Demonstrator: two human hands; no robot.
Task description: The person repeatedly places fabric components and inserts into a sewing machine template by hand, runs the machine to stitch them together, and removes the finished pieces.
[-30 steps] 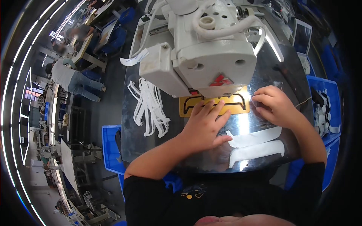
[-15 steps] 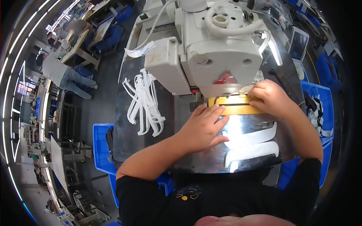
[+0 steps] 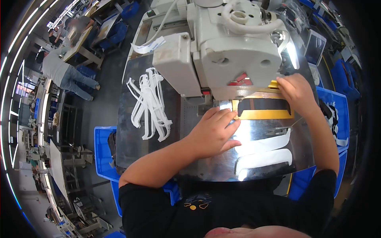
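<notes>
A yellow flat template (image 3: 265, 115) with a wide dark opening lies on the shiny metal plate under the head of a sewing machine (image 3: 238, 59). My left hand (image 3: 216, 129) rests at its left end, fingers stretched and fingertips touching the yellow edge. At the far right side, my right hand (image 3: 297, 89) pinches a raised yellow flap (image 3: 274, 84), close beside the machine head. Two white curved strips lie nearer to me on the plate, an upper strip (image 3: 264, 143) and a lower strip (image 3: 266, 162). Tweezers (image 3: 276, 132) lie just above them.
A pile of white toothed strips (image 3: 150, 105) lies on the table left of the machine. Blue bins stand low on both sides, a left bin (image 3: 104, 154) and a right bin (image 3: 341, 107) with black and white pieces. Another person (image 3: 59, 71) bends at a bench far left.
My right hand has moved up and away from me, lifting the yellow flap. The template's dark opening now shows wide. My left hand has stayed almost in place.
</notes>
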